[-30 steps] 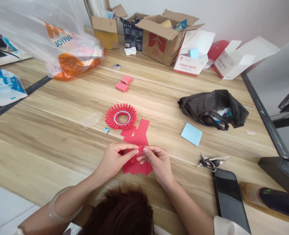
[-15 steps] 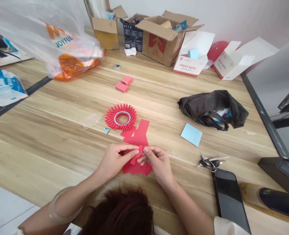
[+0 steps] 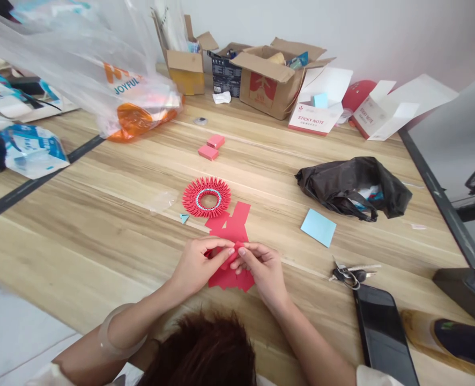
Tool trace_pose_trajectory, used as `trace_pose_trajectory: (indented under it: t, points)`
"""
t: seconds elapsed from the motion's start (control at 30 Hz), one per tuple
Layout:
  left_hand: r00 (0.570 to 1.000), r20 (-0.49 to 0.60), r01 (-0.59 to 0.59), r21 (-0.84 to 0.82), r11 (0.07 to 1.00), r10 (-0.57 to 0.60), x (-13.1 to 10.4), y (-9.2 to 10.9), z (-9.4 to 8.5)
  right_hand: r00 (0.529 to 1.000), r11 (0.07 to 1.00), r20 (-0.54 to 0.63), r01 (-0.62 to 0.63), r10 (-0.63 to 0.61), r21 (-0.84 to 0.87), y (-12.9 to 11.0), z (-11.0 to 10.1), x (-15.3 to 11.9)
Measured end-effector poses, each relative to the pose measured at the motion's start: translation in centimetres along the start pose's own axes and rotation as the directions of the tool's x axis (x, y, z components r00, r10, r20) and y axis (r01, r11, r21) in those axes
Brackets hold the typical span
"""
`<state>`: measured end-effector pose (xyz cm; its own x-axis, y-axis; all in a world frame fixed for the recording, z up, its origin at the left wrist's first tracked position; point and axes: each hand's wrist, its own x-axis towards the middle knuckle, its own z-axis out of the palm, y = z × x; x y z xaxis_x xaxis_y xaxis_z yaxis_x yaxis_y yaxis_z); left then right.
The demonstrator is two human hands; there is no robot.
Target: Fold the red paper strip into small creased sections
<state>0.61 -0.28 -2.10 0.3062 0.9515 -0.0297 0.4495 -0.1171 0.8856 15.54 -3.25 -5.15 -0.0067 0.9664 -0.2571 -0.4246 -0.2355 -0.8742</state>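
A small piece of red paper is pinched between both my hands. My left hand grips its upper left side with thumb and fingers. From the other side, my right hand holds the top corner, thumb in front and fingers curled behind. Loose red paper sheets lie overlapping on the table beneath and beyond my hands. Just past them rests a ring of red folded paper pieces with a pale blue inner band. A small blue folded triangle lies beside the ring.
Two red paper stacks lie beyond the ring. To the right are a blue sticky-note pad, a black plastic bag, keys and a phone. Cardboard boxes and a plastic bag stand at the back.
My fingertips have come closer together at the top of the red paper, which now looks more bent there. The camera view has shifted, so the table things appear slightly farther right and lower.
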Motion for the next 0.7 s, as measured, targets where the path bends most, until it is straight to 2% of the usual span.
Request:
trace_pose_trajectory:
  t: [0.23,0.33,0.57,0.7]
  points:
    - [0.996,-0.008,-0.087,0.089,0.992,0.088,-0.24,0.26,0.15,0.998,0.998,0.033,0.055,-0.054,-0.018,0.37,-0.31,-0.02]
    - [0.994,-0.029,-0.101,0.107,0.989,0.105,-0.31,0.25,0.16,0.999,1.0,0.03,0.028,-0.028,-0.005,0.6,-0.44,0.1]
    - [0.99,-0.019,-0.138,0.082,0.987,0.14,-0.38,0.25,0.33,0.994,0.995,0.032,0.1,-0.1,-0.012,0.78,-0.41,0.09]
    - [0.985,-0.089,-0.143,0.036,0.989,0.146,-0.32,0.01,0.59,0.994,0.993,0.044,0.104,-0.102,-0.054,0.93,-0.58,0.23]
